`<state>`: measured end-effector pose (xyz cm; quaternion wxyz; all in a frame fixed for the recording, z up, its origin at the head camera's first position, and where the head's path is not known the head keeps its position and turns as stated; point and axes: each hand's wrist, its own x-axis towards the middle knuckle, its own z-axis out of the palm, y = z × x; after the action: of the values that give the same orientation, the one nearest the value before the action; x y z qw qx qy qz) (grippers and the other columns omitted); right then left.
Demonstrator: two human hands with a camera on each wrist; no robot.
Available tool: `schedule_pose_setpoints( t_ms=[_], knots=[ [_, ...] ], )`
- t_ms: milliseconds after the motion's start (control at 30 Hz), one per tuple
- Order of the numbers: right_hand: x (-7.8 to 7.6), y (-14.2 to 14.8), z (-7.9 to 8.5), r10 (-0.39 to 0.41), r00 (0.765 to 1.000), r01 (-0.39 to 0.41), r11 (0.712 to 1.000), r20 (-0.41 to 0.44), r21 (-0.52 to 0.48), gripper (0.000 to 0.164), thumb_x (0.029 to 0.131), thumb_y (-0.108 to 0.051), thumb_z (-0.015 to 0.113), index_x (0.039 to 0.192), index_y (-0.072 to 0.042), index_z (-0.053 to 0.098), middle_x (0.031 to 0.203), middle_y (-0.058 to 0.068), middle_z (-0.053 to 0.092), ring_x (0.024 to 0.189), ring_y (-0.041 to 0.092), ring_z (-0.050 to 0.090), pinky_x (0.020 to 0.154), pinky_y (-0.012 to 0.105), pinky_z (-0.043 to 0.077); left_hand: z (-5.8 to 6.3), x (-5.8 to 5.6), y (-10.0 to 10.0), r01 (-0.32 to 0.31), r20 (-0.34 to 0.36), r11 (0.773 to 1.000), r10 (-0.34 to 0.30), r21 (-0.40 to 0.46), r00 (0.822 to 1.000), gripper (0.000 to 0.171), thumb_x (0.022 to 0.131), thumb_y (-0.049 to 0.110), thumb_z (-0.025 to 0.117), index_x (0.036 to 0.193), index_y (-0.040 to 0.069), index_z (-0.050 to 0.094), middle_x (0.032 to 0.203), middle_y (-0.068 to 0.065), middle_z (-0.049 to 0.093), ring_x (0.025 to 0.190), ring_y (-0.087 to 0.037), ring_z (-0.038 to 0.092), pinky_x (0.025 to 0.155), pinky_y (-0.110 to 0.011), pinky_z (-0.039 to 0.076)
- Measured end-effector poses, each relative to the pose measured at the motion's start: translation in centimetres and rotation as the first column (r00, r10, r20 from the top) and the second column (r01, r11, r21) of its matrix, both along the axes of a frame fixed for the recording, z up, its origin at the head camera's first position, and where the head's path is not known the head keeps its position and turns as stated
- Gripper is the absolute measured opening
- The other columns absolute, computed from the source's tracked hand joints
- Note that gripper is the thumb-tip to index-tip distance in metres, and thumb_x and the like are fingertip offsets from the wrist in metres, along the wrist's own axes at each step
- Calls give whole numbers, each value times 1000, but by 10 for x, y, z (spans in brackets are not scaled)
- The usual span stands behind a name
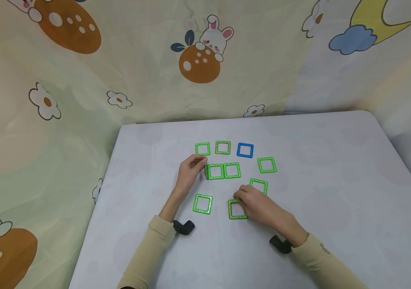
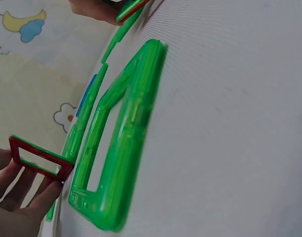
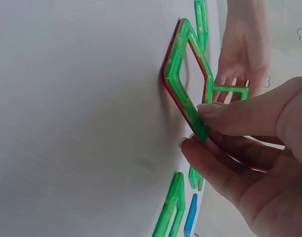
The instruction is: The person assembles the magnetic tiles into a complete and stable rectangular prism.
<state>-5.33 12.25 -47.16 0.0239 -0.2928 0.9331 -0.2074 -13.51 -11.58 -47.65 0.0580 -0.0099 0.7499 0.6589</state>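
My left hand (image 1: 189, 174) holds a green square magnetic tile (image 1: 206, 172) upright on the table. It stands along the left edge of two green tiles (image 1: 223, 171) lying flat side by side. In the left wrist view, the inner face of this upright tile (image 2: 38, 170) looks red. Nearer the table's front, my right hand (image 1: 263, 206) pinches another green square tile (image 1: 238, 217) at one corner, thumb on top and fingers below. The right wrist view shows that tile (image 3: 175, 66) tilted, with a red underside. Part of it is hidden by the hand in the head view.
Several loose green square tiles lie around: one front left (image 1: 203, 211), one partly behind my right hand (image 1: 259, 180), one at right (image 1: 267, 171), and two at the back (image 1: 223, 141). A blue square tile (image 1: 245, 156) lies beside those two. A patterned cloth (image 1: 147, 80) hangs behind the white table (image 1: 335, 180).
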Motion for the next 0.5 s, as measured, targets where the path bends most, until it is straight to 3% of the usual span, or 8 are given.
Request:
schedule_pose_setpoints(
  t_ms=[200,433,500],
  knots=[
    [-5,-2,6,4,1000,-4,1000,3,-10,18,88,0,79,104,-5,76,94,2,68,82,12,60,71,24,57,0,-1,-1,12,-6,1000,-11,9,1000,34,104,14,62,127,-10,62,127,-21,66,122,-37,63,101,-31,55],
    [-13,-6,14,12,1000,-13,999,-11,-48,16,88,0,78,102,-5,77,97,4,69,87,16,64,76,28,59,-30,-13,-8,22,-36,1000,-22,21,999,37,101,30,68,124,2,69,122,-12,68,118,-29,66,101,-32,56],
    [-16,-8,16,13,1000,-14,998,-23,-60,16,88,1,78,102,-5,77,98,5,70,90,18,66,79,31,60,-30,-13,-8,21,-38,1000,-21,23,999,36,101,30,69,123,2,69,121,-10,69,117,-29,66,100,-32,56]
  ],
)
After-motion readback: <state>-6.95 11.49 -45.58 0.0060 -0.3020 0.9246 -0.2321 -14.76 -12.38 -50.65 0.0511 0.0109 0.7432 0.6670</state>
